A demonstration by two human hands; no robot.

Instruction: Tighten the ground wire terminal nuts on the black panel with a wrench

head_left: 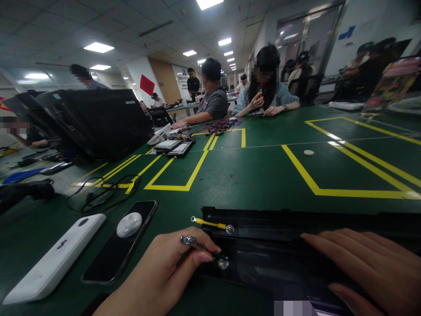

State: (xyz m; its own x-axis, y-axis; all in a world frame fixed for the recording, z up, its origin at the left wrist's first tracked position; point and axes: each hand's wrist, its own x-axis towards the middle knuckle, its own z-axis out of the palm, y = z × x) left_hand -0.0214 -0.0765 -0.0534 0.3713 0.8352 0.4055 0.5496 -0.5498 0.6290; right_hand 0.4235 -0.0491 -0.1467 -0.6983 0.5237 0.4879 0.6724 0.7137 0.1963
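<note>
My left hand (164,272) is closed in a pinch on a small metal screwdriver (194,243), whose tip meets a screw (222,262) at the left end of a black panel (296,228). My right hand (371,267) lies flat on the panel's right part, fingers stretched out and pointing left. A yellow wire with ring terminals (212,224) runs along the panel's upper left corner. The panel lies at the near edge of the green table (250,180).
A black phone (108,259) with a white round puck (129,224) on it and a white oblong device (52,261) lie left of my hand. Black cables (105,193), yellow tape lines (309,177), a large black monitor back (98,123). Several people sit at the far side.
</note>
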